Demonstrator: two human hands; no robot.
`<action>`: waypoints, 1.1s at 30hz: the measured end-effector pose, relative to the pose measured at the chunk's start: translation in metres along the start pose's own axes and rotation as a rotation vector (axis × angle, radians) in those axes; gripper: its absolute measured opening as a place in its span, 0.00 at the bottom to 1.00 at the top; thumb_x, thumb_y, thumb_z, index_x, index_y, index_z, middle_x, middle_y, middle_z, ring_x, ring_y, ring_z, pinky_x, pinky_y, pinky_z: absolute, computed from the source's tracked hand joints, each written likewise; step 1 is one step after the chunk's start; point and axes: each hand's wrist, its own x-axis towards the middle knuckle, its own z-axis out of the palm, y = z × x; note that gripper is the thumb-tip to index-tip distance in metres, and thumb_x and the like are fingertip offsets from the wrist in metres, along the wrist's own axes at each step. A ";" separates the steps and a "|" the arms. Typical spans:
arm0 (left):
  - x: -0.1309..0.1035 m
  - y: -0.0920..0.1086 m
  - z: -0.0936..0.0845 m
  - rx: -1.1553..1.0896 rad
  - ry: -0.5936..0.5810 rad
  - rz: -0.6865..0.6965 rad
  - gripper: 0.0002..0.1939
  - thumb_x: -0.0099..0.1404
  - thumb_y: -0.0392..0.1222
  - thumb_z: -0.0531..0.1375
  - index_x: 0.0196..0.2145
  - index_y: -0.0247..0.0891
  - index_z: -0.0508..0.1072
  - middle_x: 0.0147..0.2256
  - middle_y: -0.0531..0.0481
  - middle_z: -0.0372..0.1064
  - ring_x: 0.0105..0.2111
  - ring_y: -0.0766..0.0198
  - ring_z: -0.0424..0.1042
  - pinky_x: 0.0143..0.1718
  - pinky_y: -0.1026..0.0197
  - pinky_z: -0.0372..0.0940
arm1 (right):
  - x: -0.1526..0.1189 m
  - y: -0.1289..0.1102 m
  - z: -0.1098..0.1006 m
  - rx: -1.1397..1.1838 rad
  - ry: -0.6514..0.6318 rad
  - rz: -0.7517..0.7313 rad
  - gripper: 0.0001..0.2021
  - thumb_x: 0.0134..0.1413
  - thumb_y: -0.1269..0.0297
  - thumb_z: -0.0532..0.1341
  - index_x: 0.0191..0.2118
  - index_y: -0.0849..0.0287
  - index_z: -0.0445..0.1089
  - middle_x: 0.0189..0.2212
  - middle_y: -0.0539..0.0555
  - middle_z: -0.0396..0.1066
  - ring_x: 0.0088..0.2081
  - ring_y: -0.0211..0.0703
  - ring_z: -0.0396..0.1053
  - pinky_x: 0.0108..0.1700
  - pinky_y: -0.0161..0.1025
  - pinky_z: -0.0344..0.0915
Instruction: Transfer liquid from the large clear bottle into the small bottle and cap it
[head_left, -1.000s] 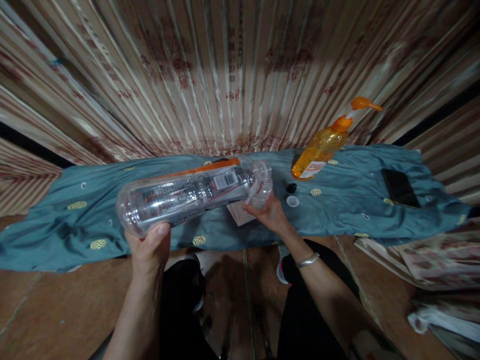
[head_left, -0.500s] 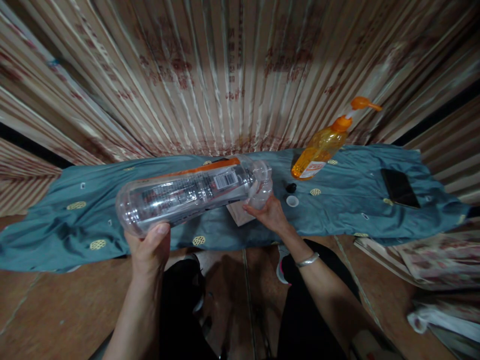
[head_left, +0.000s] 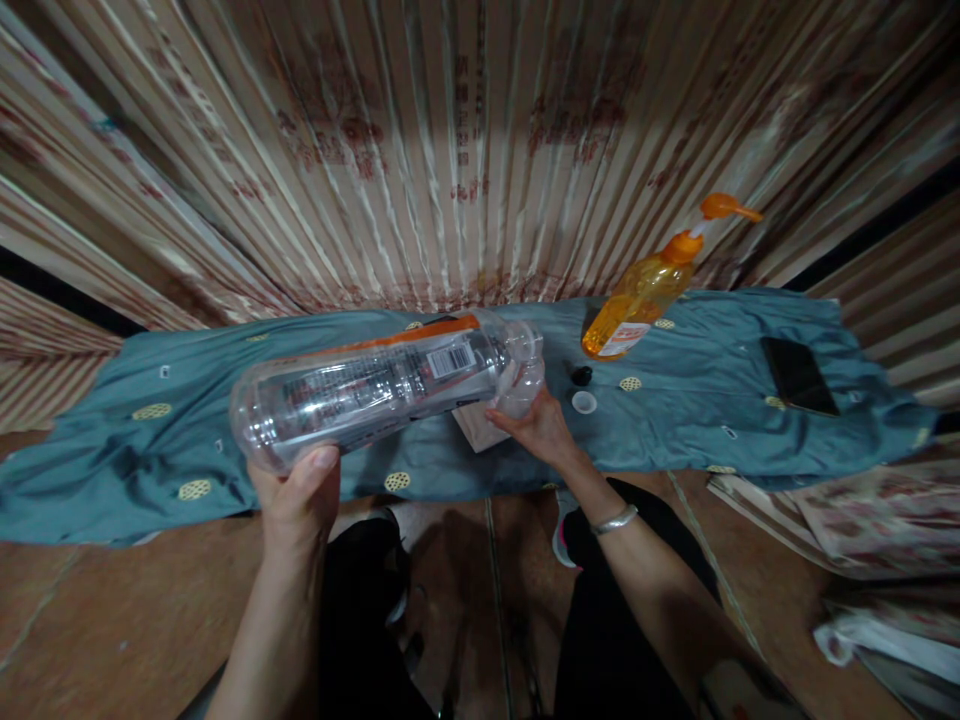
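Virtually unmoved since a second ago, the left hand (head_left: pixel 298 490) grips a glossy, cylindrical plastic bottle (head_left: pixel 364 390), its narrow end at a transparent container (head_left: pixel 523 378) the right hand (head_left: pixel 541 428) clasps.

The person has bare fingers (head_left: pixel 325 458), a silver bracelet (head_left: pixel 616 520) around the right wrist, black trousers (head_left: pixel 600 640) and a pale shoe (head_left: pixel 559 545) with pink trim.
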 end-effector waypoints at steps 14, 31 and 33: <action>0.001 0.001 -0.001 0.019 -0.009 -0.015 0.39 0.33 0.49 0.83 0.48 0.52 0.85 0.32 0.53 0.81 0.35 0.51 0.83 0.44 0.48 0.83 | 0.000 0.000 0.001 0.005 0.011 -0.012 0.35 0.49 0.51 0.77 0.61 0.59 0.70 0.53 0.67 0.84 0.54 0.71 0.84 0.62 0.70 0.78; 0.000 0.001 0.004 0.011 -0.020 0.005 0.51 0.35 0.52 0.83 0.59 0.53 0.78 0.40 0.50 0.82 0.41 0.49 0.83 0.45 0.48 0.82 | -0.001 -0.003 0.002 0.025 0.029 0.006 0.37 0.48 0.52 0.78 0.61 0.62 0.71 0.53 0.68 0.84 0.54 0.70 0.84 0.61 0.67 0.80; -0.001 0.001 0.005 0.008 -0.021 0.010 0.50 0.35 0.52 0.83 0.59 0.51 0.78 0.41 0.48 0.82 0.42 0.48 0.83 0.45 0.48 0.82 | -0.001 -0.003 0.002 0.021 0.031 0.001 0.37 0.48 0.51 0.78 0.61 0.62 0.71 0.54 0.68 0.84 0.54 0.69 0.84 0.61 0.66 0.80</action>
